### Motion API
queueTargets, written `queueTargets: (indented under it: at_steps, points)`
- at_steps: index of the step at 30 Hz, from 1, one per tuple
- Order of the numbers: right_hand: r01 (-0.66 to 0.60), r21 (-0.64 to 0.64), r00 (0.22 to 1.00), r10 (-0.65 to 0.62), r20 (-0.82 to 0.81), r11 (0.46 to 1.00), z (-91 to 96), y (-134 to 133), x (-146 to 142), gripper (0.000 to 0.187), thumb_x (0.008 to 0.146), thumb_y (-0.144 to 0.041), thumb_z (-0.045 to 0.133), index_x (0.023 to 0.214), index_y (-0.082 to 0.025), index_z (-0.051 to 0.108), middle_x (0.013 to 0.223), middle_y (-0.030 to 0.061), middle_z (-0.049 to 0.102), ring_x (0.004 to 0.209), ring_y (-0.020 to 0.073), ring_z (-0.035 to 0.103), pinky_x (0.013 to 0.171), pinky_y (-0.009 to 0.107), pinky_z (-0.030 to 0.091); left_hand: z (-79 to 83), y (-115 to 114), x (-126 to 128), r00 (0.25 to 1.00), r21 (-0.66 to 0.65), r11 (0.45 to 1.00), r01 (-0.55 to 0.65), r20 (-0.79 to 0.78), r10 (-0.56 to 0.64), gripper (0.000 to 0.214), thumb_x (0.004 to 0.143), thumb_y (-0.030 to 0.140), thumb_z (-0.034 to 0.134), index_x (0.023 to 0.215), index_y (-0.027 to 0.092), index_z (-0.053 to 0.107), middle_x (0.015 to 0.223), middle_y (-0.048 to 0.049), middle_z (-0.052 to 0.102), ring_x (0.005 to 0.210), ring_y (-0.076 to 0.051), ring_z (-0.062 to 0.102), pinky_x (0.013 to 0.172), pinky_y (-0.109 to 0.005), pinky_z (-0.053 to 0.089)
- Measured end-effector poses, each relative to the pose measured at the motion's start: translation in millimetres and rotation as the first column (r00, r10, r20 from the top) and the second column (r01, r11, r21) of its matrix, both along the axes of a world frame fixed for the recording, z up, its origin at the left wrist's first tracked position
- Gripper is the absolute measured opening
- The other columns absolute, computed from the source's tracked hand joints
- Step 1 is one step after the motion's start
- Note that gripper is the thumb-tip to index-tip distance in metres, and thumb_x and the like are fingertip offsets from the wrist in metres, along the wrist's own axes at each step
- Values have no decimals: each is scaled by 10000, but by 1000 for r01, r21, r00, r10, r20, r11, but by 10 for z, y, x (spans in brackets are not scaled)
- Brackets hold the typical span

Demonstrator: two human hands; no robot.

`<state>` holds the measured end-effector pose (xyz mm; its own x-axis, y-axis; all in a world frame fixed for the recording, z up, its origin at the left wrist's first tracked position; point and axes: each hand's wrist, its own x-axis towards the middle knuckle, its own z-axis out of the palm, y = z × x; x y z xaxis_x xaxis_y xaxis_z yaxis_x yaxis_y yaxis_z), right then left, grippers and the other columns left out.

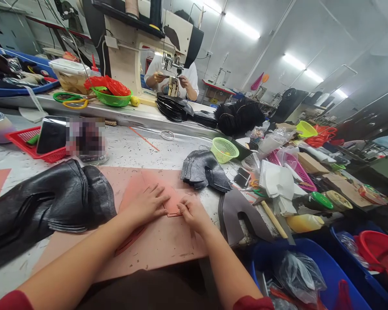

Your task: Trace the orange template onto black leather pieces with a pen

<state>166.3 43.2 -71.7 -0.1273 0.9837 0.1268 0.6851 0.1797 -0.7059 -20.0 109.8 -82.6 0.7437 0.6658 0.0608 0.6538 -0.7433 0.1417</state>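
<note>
My left hand point(148, 204) lies flat with its fingers spread on a translucent pink template point(142, 183), pressing it on a pinkish board point(155, 247). At the template's right edge my right hand point(192, 213) is closed in a pinch; what its fingertips hold, if anything, is hidden. A dark line runs along the template's edge between the two hands. To the left lies a stack of black curved leather pieces point(67, 198). Beyond my right hand sits a smaller black leather stack point(205, 170), with dark grey U-shaped pieces point(242, 215) beside it.
A red basket with a phone point(53, 133) stands at the left. A green basket point(224, 150), a wooden-handled tool point(274, 219) and a blue bin point(297, 267) are at the right. Across the bench a person point(190, 82) works at a sewing machine point(126, 47).
</note>
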Motion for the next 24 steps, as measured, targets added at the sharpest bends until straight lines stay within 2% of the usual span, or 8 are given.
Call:
queueTargets:
  at_steps: [4, 7, 10, 12, 14, 17, 21, 24]
  points:
    - [-129, -87, 978, 112, -174, 988, -21, 12, 25, 171, 835, -219, 445, 706, -194, 554, 707, 11, 630, 703, 144, 607, 659, 249, 446, 27, -7, 5, 1000, -14, 1000, -10, 1, 10, 394, 804, 497, 531, 1111, 262, 611, 1265, -91, 530, 1211, -321, 422, 976, -450, 360]
    - [-71, -225, 976, 21, -217, 972, 36, 16, 249, 174, 822, -218, 466, 675, -181, 552, 588, -10, 591, 577, 130, 577, 579, 242, 442, 34, -9, 4, 1000, -39, 999, -12, -20, 11, 410, 803, 477, 540, 1157, 276, 582, 1295, -88, 507, 1227, -331, 403, 968, -461, 358]
    - [-1, -320, 971, -76, -228, 947, 117, 71, 379, 232, 877, -267, 384, 767, -174, 567, 499, -36, 536, 486, 123, 537, 510, 239, 427, 3, -5, -11, 1000, -28, 1000, 0, -5, 0, 399, 797, 454, 552, 1158, 286, 574, 1269, -76, 522, 1227, -325, 401, 966, -454, 356]
    - [-2, -270, 979, -53, -196, 963, 138, 181, 296, 204, 882, -259, 392, 852, -186, 580, 645, -15, 609, 621, 128, 588, 597, 247, 456, -39, 1, -26, 999, 11, 1000, 3, 41, -4, 380, 787, 441, 567, 1127, 275, 585, 1245, -79, 535, 1211, -321, 415, 959, -454, 363]
    - [19, -181, 995, -37, -98, 983, 122, 349, 112, 97, 825, -201, 490, 830, -199, 587, 808, 5, 633, 781, 139, 592, 712, 265, 453, -76, 5, -38, 994, 59, 998, -4, 111, -3, 387, 775, 432, 583, 1096, 216, 592, 1213, -121, 547, 1154, -325, 463, 923, -459, 397]
    - [31, -99, 999, -30, 13, 995, 81, 581, -193, 60, 714, -147, 601, 723, -189, 559, 777, 15, 607, 760, 161, 567, 707, 287, 442, -54, -35, -40, 978, 134, 991, 15, 204, -42, 347, 790, 398, 571, 1015, 136, 595, 1084, -157, 602, 994, -295, 557, 835, -435, 462]
    - [-89, -17, 996, 89, -13, 996, 137, 575, -445, 74, 703, -161, 587, 681, -208, 535, 661, -1, 580, 651, 172, 553, 622, 295, 444, 171, -219, -80, 964, 214, 973, 83, 229, -132, 160, 819, 328, 533, 843, 184, 599, 903, -80, 651, 838, -223, 597, 744, -358, 502]
    - [-157, 148, 982, 170, -81, 976, 329, 418, -359, 89, 779, -205, 489, 724, -230, 554, 749, 39, 619, 727, 207, 580, 681, 346, 462, 403, -378, -303, 932, 268, 962, 50, 333, -141, 200, 867, 334, 439, 805, 214, 586, 837, -73, 653, 778, -207, 598, 721, -358, 512]
